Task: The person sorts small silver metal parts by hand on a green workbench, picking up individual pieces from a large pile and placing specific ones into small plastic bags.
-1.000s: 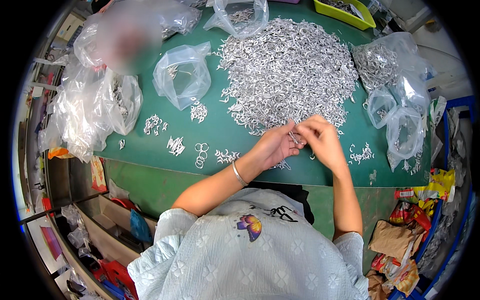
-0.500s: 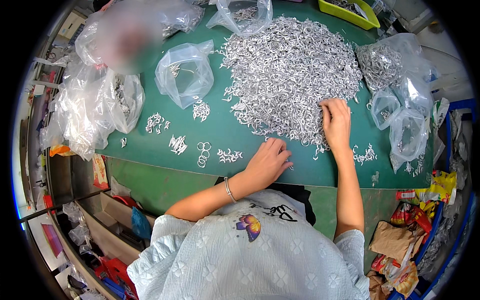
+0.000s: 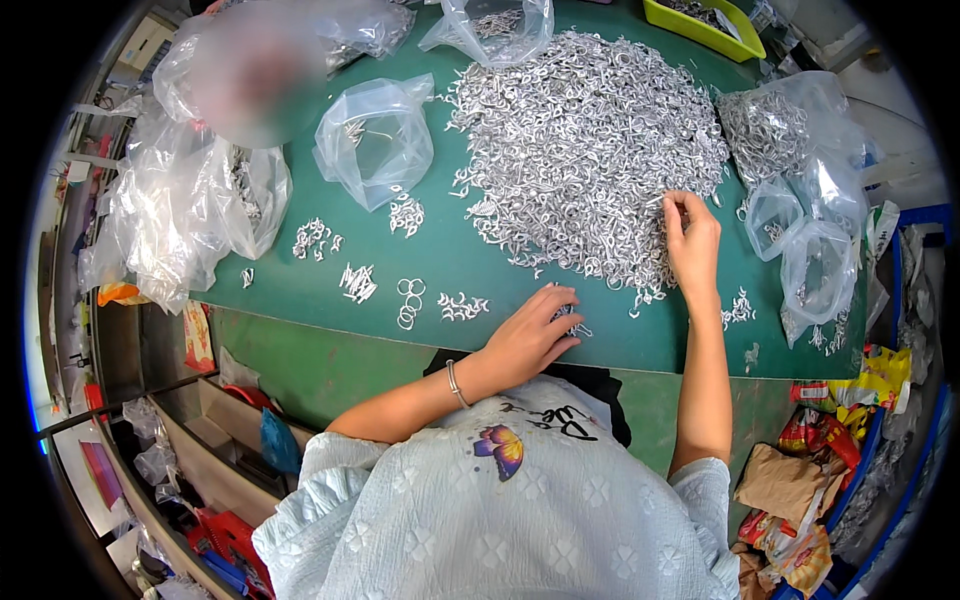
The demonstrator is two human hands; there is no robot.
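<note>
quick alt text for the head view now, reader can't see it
A person's right hand is at the right side of a large heap of small silvery pieces on a green table; the left hand is partly over a few more pieces nearer the person. Smaller silvery piles and transparent plastic bags lie nearby.

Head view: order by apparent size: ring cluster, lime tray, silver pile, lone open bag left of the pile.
1. Silver pile
2. Open bag
3. Lime tray, visible part only; frame edge cuts it
4. Ring cluster
</note>
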